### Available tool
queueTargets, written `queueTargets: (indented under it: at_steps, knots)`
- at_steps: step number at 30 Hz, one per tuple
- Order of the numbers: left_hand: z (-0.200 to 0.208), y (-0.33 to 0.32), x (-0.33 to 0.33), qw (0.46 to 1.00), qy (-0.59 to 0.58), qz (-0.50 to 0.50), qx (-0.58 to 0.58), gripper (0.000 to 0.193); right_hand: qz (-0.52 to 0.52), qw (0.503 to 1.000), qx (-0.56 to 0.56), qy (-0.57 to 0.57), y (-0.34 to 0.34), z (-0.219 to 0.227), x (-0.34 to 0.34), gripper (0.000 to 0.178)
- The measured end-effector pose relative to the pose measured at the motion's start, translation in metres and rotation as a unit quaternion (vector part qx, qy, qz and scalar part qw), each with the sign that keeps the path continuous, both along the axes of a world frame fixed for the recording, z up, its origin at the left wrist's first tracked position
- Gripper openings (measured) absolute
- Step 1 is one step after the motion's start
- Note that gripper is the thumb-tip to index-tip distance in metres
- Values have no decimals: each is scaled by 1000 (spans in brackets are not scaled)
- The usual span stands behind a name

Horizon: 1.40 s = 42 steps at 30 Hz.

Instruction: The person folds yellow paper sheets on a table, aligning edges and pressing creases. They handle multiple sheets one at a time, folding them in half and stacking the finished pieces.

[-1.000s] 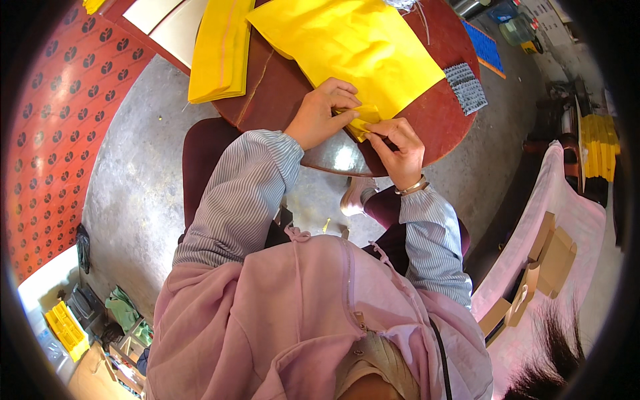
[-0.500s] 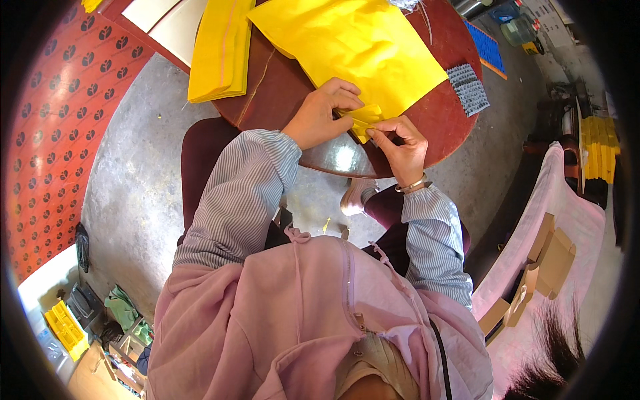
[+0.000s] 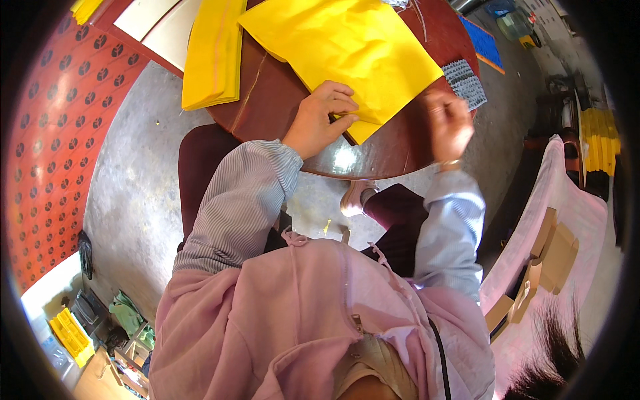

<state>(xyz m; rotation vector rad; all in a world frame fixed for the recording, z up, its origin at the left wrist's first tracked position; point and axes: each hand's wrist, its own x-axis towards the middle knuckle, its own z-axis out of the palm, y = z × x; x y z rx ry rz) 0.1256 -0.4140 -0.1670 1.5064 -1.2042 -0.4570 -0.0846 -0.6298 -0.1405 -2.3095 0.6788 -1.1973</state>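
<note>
Both hands: left hand (image 3: 322, 121) pinches the yellow sheet's (image 3: 347, 50) near corner, right hand (image 3: 448, 123) blurred, grip unclear.

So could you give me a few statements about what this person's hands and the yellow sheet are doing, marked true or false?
1. The left hand rests on the near corner of the yellow sheet. True.
2. The right hand presses flat on the sheet. False: it is raised beside the sheet's edge and blurred.
3. The sheet lies on a round dark red table. True.
4. The folded yellow stack lies right of the sheet. False: it lies to the left.
</note>
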Motion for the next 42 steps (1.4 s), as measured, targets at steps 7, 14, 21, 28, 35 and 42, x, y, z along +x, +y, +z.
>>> queueTargets:
  at_steps: [7, 14, 21, 28, 35, 42]
  knots:
    - [4, 1, 0, 1000, 17, -3, 13, 16, -277, 897, -99, 330, -168, -42, -62, 36]
    - [3, 1, -1, 1000, 9, -4, 14, 17, -345, 875, -104, 325, -162, -21, -53, 36]
    - [1, 0, 1, 1000, 1, 0, 11, 19, 179, 976, -10, 120, 37, 19, -16, 18]
    - [-1, -2, 1, 1000, -1, 10, 0, 20, 206, 970, -47, 122, 96, 25, 22, 29]
    - [-3, -2, 1, 1000, 0, 6, -12, 19, 221, 965, -15, 139, 88, 20, 22, 17]
    - [2, 0, 5, 1000, 8, -18, 7, 21, 182, 963, 179, 83, 92, 9, 25, 11]
